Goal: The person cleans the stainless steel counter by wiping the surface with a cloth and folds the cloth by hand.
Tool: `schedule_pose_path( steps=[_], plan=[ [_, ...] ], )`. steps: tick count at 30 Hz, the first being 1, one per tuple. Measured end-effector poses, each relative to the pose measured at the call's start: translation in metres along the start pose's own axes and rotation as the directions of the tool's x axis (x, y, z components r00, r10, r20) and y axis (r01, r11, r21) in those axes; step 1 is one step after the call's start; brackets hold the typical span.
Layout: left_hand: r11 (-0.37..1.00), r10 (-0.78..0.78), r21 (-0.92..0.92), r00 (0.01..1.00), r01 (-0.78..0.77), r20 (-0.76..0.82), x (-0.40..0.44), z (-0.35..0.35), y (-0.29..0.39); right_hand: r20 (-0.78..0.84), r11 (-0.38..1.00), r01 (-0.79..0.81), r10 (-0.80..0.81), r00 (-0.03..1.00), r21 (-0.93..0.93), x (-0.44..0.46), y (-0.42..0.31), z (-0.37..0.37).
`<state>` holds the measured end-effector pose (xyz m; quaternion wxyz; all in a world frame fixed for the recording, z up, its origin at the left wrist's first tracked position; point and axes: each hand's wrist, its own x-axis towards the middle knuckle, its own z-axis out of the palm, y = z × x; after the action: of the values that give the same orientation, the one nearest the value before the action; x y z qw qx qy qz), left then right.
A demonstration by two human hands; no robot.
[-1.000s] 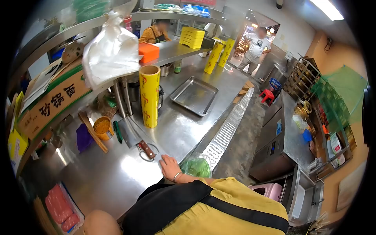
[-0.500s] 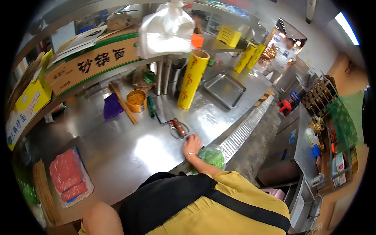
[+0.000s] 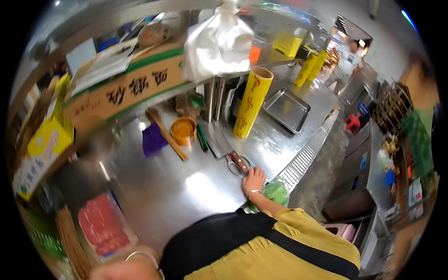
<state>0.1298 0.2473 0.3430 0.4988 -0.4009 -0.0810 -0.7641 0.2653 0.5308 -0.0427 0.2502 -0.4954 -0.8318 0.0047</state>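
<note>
My right hand (image 3: 254,181) rests on the steel counter's front edge, fingers laid forward and apparently empty. Just beyond its fingertips lies the brown wooden handle of a cleaver (image 3: 219,143), with scissors (image 3: 233,164) partly under that handle. Below the hand, a green plastic-wrapped bundle (image 3: 276,192) sits by the edge. My left hand (image 3: 123,269), with a bangle at the wrist, is blurred at the bottom of the view; its fingers cannot be made out. Closest to it is a plastic-wrapped block of pink-red slices (image 3: 102,224), beside a bundle of thin sticks (image 3: 72,238).
Farther back stand a yellow roll (image 3: 253,102), a metal tray (image 3: 288,110), an orange tub (image 3: 183,130), wooden sticks (image 3: 168,135) and a purple cloth (image 3: 153,140). A shelf with a cardboard box (image 3: 130,88) and a plastic bag (image 3: 219,42) overhangs the counter. A person (image 3: 347,63) stands far off.
The view has shifted, so the counter items appear farther right. My left hand has come into view at the bottom left. My right hand stays at the counter edge, now closer to the cleaver handle.
</note>
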Motion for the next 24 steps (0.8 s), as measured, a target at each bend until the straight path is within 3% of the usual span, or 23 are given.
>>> schedule_pose_path(
  steps=[1,2,3,4,5,6,8,10,14,16,23,24],
  plan=[
    [0.791,-0.105,-0.578,0.887,-0.199,-0.449,-0.02,-0.002,-0.027,-0.011,1.0,0.025,-0.025,1.0,0.009,0.003,0.002,-0.001],
    [0.75,-0.144,-0.632,0.884,-0.195,-0.444,-0.046,-0.026,-0.043,0.007,0.999,0.025,-0.025,1.0,0.025,0.004,0.002,-0.002],
    [0.843,-0.521,-0.17,0.854,0.51,-0.021,-0.076,-0.066,-0.051,0.019,0.999,0.018,-0.018,1.0,0.037,0.006,0.003,-0.004],
    [0.45,-0.881,0.542,0.454,0.71,0.136,-0.109,-0.105,-0.067,-0.047,0.998,0.042,-0.04,0.998,0.041,0.005,0.005,-0.002],
    [0.171,-0.985,0.596,0.159,0.784,0.074,-0.142,-0.134,-0.091,-0.03,0.997,0.038,-0.036,0.999,0.069,0.006,0.004,-0.007],
    [-0.117,-0.989,0.648,-0.145,0.753,-0.01,-0.176,-0.163,-0.114,-0.036,0.998,0.024,-0.021,0.999,0.065,0.005,0.003,-0.01],
    [-0.074,-0.995,0.721,-0.096,0.689,-0.01,-0.247,-0.238,-0.147,-0.063,0.998,-0.015,0.019,0.998,0.065,0.007,0.002,-0.012],
    [-0.178,-0.976,0.836,-0.2,0.519,-0.084,-0.284,-0.289,-0.18,-0.065,0.996,0.008,-0.002,0.998,0.088,0.006,0.003,-0.011],
    [-0.195,-0.977,0.919,-0.153,0.342,-0.15,-0.325,-0.317,-0.222,-0.06,0.995,0.008,-0.002,0.998,0.096,0.007,0.002,-0.014],
    [-0.08,-0.975,0.997,-0.208,-0.017,-0.082,-0.336,-0.34,-0.232,-0.045,0.995,-0.009,0.013,0.999,0.099,0.008,0.002,-0.015],
    [0.021,-0.967,0.962,-0.25,-0.273,-0.05,-0.307,-0.312,-0.2,-0.044,0.991,-0.003,0.009,0.999,0.131,0.008,0.003,-0.018],
    [0.043,-0.957,0.914,-0.279,-0.403,-0.078,-0.3,-0.307,-0.195,-0.043,0.992,-0.005,0.011,0.999,0.129,0.008,0.005,-0.017]
  ],
)
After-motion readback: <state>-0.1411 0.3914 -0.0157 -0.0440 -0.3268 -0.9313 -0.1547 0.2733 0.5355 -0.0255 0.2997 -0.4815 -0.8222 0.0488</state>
